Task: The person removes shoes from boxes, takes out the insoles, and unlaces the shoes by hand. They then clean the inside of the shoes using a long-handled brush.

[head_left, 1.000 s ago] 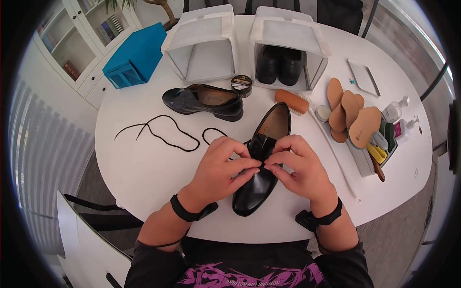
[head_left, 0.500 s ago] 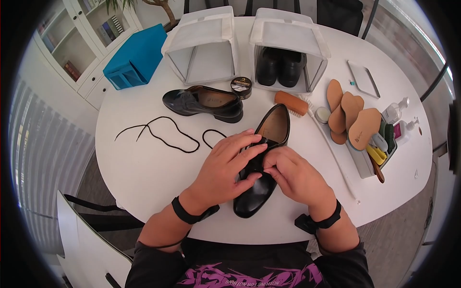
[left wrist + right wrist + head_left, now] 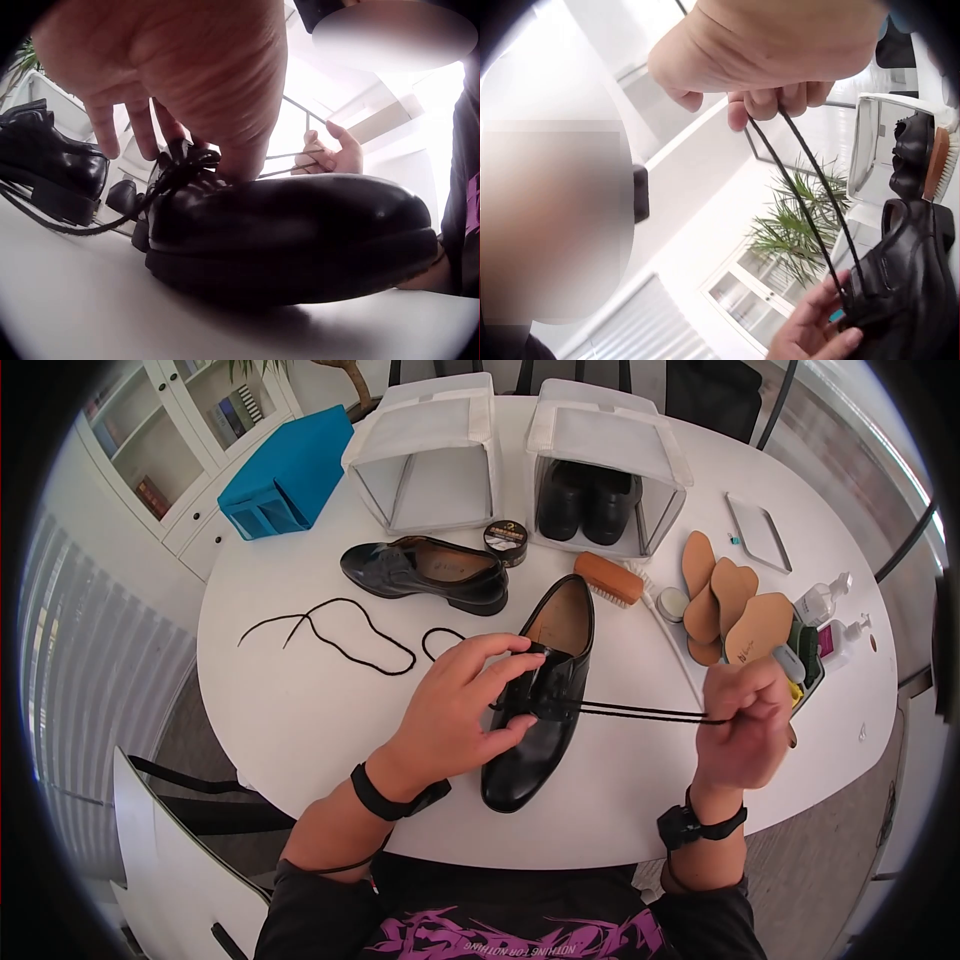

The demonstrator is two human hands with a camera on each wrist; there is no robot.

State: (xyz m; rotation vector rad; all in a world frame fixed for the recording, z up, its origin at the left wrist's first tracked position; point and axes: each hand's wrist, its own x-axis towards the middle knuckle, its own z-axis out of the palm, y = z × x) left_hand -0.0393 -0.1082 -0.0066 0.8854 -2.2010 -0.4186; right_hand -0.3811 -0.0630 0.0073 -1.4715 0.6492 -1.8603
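A black leather dress shoe [image 3: 525, 760] stands on the table in front of the person, toe toward the body. My left hand [image 3: 455, 705] rests over its lacing, fingers extended and thumb pressing near the base of the tongue. Off to the right, my right hand [image 3: 745, 725] grips a black shoelace [image 3: 640, 710] in curled fingers. Two taut strands run from the shoe's eyelets to that fist, also plain in the right wrist view. On the shoe's left side a length of lace [image 3: 97, 225] trails down to the table.
Its mate, another black shoe [image 3: 425, 572], lies behind, near a loose lace [image 3: 370, 635] and a polish tin [image 3: 505, 542]. Farther back stand a teal box [image 3: 285, 475] and two white boxes, one [image 3: 610, 435] containing black shoes. At right are a brush [image 3: 608, 578], insoles [image 3: 760, 625] and bottles [image 3: 825, 595].
Both hands were pinching at the lacing; the left then spread over the shoe. My right hand has since swung right, drawing two strands of lace out tight.
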